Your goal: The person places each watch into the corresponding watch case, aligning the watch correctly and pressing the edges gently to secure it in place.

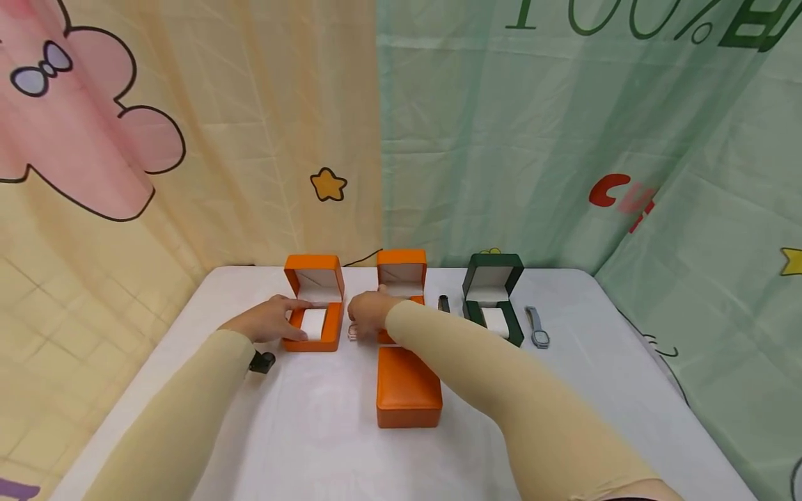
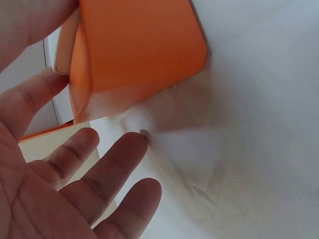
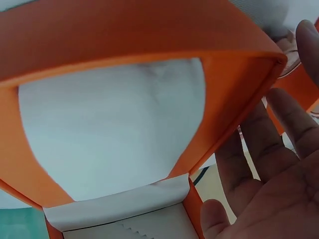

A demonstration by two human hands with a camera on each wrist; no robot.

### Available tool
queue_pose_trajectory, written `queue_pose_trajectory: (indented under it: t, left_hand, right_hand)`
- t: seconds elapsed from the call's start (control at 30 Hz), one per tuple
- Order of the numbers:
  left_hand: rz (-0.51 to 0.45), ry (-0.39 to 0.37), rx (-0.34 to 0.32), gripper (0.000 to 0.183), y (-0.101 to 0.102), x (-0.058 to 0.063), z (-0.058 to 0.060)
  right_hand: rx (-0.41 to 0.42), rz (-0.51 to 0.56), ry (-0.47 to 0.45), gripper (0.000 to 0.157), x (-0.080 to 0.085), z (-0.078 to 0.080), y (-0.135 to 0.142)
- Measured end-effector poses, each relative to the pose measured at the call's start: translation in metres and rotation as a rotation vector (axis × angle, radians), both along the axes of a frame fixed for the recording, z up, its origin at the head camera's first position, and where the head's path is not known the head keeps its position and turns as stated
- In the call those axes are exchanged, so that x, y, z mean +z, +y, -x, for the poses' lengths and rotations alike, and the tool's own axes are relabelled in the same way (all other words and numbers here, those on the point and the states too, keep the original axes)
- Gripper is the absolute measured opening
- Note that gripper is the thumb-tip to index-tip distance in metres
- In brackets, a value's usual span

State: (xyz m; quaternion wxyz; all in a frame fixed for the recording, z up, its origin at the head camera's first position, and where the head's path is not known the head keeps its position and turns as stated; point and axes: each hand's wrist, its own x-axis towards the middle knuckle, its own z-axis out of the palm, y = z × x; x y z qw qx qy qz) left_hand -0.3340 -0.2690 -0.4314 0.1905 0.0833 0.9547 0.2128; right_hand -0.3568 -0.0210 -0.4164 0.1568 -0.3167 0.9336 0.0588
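My left hand is at the left open orange watch box, its thumb and index finger pinching the white cushion inside. In the left wrist view its other fingers stretch out loosely beside the box. My right hand is between the left box and the middle open orange box, next to a rose-gold watch. The right wrist view shows the thumb and index finger around the partly hidden watch; whether they grip it is unclear. The middle box's white cushion fills that view.
A closed orange box lies in front of the middle one. Rightward stand an open green box with a white cushion, a grey-blue watch and a dark strap. A dark object is by my left wrist. Curtains hang behind the white table.
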Motion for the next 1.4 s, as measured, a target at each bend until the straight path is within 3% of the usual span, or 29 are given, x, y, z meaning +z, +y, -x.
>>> queue_pose_trajectory:
  t: [0.33,0.67,1.4]
  left_hand:
    - [0.001,0.034,-0.026,0.079,0.002,-0.001,-0.003]
    - [0.000,0.029,-0.017,0.083,0.001,0.001,-0.004]
    - [-0.046,0.086,-0.002,0.082,0.006,-0.011,0.002]
  right_hand:
    - [0.066,-0.034,0.048,0.021,-0.018,0.008,-0.007]
    - [0.080,-0.007,0.038,0.018,-0.004,-0.006,-0.008]
    - [0.046,-0.009,0.005,0.013,-0.012,0.003,-0.009]
